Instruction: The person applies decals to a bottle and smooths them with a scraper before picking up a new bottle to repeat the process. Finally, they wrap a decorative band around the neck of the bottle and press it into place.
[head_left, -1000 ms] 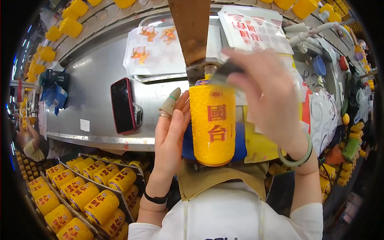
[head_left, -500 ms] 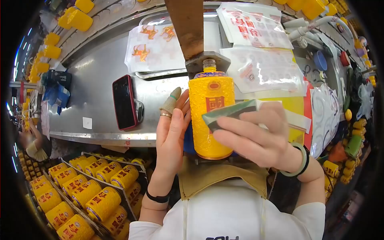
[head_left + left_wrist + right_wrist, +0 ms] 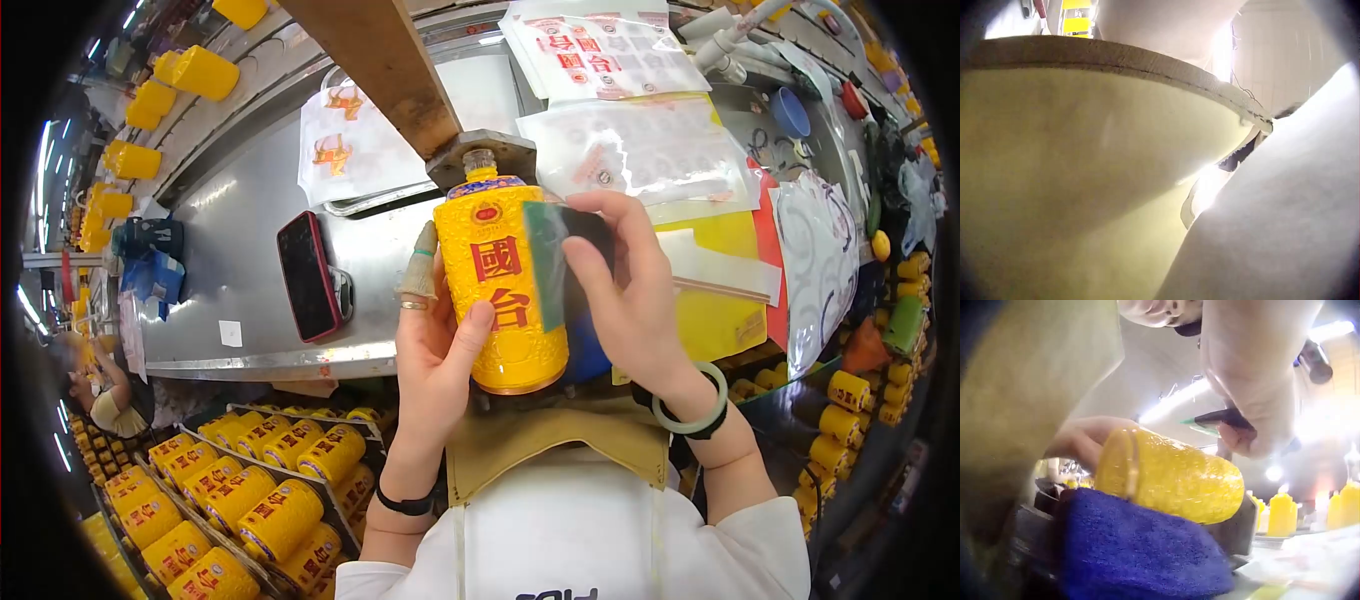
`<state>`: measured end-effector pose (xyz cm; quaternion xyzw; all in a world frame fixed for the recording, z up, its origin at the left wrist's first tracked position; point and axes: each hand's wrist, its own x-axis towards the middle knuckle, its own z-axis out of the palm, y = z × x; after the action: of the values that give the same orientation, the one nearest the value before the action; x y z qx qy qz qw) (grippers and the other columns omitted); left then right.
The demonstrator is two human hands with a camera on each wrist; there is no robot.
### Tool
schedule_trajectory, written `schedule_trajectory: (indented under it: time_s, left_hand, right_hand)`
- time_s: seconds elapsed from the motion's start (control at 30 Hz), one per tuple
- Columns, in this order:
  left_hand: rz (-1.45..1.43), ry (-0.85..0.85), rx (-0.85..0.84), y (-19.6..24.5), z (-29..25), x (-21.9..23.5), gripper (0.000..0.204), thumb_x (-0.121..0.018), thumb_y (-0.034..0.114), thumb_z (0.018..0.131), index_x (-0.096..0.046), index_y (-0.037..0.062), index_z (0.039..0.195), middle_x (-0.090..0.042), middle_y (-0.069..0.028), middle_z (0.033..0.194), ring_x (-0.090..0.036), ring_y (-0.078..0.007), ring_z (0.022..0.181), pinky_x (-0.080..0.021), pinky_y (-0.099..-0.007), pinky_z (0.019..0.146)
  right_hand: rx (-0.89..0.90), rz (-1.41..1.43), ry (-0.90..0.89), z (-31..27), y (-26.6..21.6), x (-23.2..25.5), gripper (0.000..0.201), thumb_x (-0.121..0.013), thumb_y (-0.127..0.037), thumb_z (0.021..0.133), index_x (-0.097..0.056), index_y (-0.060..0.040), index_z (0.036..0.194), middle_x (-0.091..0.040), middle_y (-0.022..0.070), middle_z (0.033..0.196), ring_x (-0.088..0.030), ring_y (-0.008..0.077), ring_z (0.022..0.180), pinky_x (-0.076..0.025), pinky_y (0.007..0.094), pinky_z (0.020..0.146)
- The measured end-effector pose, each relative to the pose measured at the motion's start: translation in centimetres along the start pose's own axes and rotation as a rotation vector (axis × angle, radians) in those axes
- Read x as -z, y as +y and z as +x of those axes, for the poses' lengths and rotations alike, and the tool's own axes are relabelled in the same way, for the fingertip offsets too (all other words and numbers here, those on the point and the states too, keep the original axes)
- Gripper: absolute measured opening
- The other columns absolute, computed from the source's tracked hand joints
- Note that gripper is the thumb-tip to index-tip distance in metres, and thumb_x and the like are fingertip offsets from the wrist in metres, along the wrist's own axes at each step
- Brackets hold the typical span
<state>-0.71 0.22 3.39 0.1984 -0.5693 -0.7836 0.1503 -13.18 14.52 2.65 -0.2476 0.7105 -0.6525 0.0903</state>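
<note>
Bottle (image 3: 497, 345): yellow, red characters on its face, lying on its side over a blue cloth (image 3: 1147, 550); contact with the cloth cannot be told. Its neck lies at a metal plate (image 3: 515, 157) on the end of a wooden beam (image 3: 385, 70).

Left hand (image 3: 435, 350): half closed around the bottle's left side, thumb in front by the lower character, fingers partly hidden behind.

Right hand (image 3: 632, 285): pinching a green and dark scraper (image 3: 544, 262) between thumb and fingers, over the bottle's right side; contact uncertain.

Bench (image 3: 240, 285): phone (image 3: 308, 275) at left, printed sheets (image 3: 640, 150) beyond the bottle.
</note>
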Motion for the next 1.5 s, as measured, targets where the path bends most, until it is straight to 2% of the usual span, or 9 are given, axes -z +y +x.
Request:
schedule_trajectory:
  time_s: [0.1, 0.13, 0.2, 0.33, 0.47, 0.5, 0.77, 1.43, 1.5]
  left_hand:
    - [-0.017, 0.021, -0.015, 0.2, 0.3, -0.1, 0.066, -0.059, 0.005, 0.105, -0.027, -0.0004, 0.163, -0.045, -0.0157, 0.159, -0.046, -0.0246, 0.145, -0.038, -0.0405, 0.120]
    - [-0.019, 0.032, -0.020, 0.3, 0.4, -0.1, 0.064, -0.058, 0.006, 0.106, -0.028, -0.0001, 0.162, -0.045, -0.0155, 0.158, -0.046, -0.0242, 0.144, -0.038, -0.0400, 0.120]
    - [-0.045, 0.048, -0.029, 0.0, 1.2, 0.5, 0.063, -0.057, 0.007, 0.106, -0.030, 0.0002, 0.162, -0.047, -0.0153, 0.157, -0.047, -0.0238, 0.144, -0.038, -0.0393, 0.119]
    - [-0.117, 0.055, -0.039, 0.2, 2.8, 0.2, 0.059, -0.055, 0.009, 0.108, -0.033, 0.0001, 0.161, -0.050, -0.0154, 0.154, -0.048, -0.0226, 0.143, -0.038, -0.0379, 0.119]
    - [-0.048, 0.018, -0.084, 0.3, 3.2, -0.3, 0.064, -0.062, 0.007, 0.105, -0.032, -0.0011, 0.161, -0.051, -0.0164, 0.151, -0.051, -0.0225, 0.140, -0.042, -0.0376, 0.117]
    - [-0.076, 0.015, -0.099, 0.1, 3.4, -0.4, 0.066, -0.064, 0.005, 0.103, -0.032, -0.0013, 0.161, -0.051, -0.0163, 0.152, -0.051, -0.0231, 0.139, -0.043, -0.0377, 0.116]
    - [-0.142, 0.008, -0.063, -0.1, 3.5, 0.1, 0.063, -0.061, 0.005, 0.105, -0.032, -0.0008, 0.161, -0.047, -0.0156, 0.154, -0.051, -0.0229, 0.139, -0.042, -0.0378, 0.116]
    - [-0.146, 0.005, -0.020, 0.0, 3.6, 0.2, 0.059, -0.054, 0.007, 0.109, -0.030, -0.0009, 0.162, -0.047, -0.0144, 0.154, -0.048, -0.0210, 0.140, -0.039, -0.0369, 0.117]
    - [-0.017, 0.105, -0.119, 0.0, 3.0, 0.0, 0.055, -0.054, 0.016, 0.108, -0.039, -0.0032, 0.158, -0.044, -0.0180, 0.157, -0.049, -0.0264, 0.140, -0.038, -0.0393, 0.118]
  right_hand:
    - [0.037, -0.373, 0.035, 0.8, 2.0, 2.0, 0.026, -0.061, -0.004, 0.102, -0.062, -0.0001, 0.127, -0.067, 0.0055, 0.110, -0.061, 0.0111, 0.097, -0.049, 0.0258, 0.085]
    - [0.043, -0.369, 0.032, 1.0, 1.7, 2.3, 0.026, -0.061, -0.004, 0.102, -0.062, -0.0001, 0.127, -0.067, 0.0055, 0.110, -0.061, 0.0111, 0.097, -0.049, 0.0258, 0.085]
    - [-0.179, 0.095, -0.023, 0.9, 0.8, 2.4, 0.027, -0.060, -0.003, 0.102, -0.061, -0.0004, 0.130, -0.064, 0.0023, 0.111, -0.057, 0.0073, 0.099, -0.047, 0.0236, 0.086]
    - [-0.332, 0.299, -0.116, 1.3, -0.6, 1.6, 0.029, -0.061, -0.005, 0.103, -0.055, -0.0006, 0.131, -0.060, 0.0010, 0.115, -0.053, 0.0058, 0.105, -0.045, 0.0225, 0.090]
    - [-0.287, 0.284, -0.185, 1.7, -0.8, -0.8, 0.040, -0.078, -0.015, 0.095, -0.053, -0.0014, 0.123, -0.060, 0.0050, 0.114, -0.055, 0.0105, 0.108, -0.047, 0.0286, 0.097]
    - [-0.368, 0.278, -0.183, 1.8, -0.8, -1.2, 0.045, -0.082, -0.016, 0.091, -0.051, -0.0015, 0.121, -0.061, 0.0074, 0.116, -0.054, 0.0118, 0.111, -0.047, 0.0300, 0.098]
    - [-0.383, 0.315, -0.173, 1.7, -0.1, -1.7, 0.044, -0.080, -0.011, 0.091, -0.050, -0.0017, 0.121, -0.060, 0.0093, 0.119, -0.054, 0.0142, 0.115, -0.047, 0.0312, 0.101]
    - [-0.449, 0.345, -0.197, 2.6, -1.0, -1.3, 0.033, -0.076, -0.007, 0.095, -0.050, -0.0045, 0.116, -0.062, 0.0057, 0.119, -0.057, 0.0099, 0.113, -0.050, 0.0291, 0.096]
    - [-0.488, 0.401, -0.191, 2.6, -1.4, -0.9, 0.031, -0.075, -0.007, 0.096, -0.051, -0.0048, 0.116, -0.062, 0.0040, 0.116, -0.057, 0.0089, 0.110, -0.050, 0.0284, 0.095]
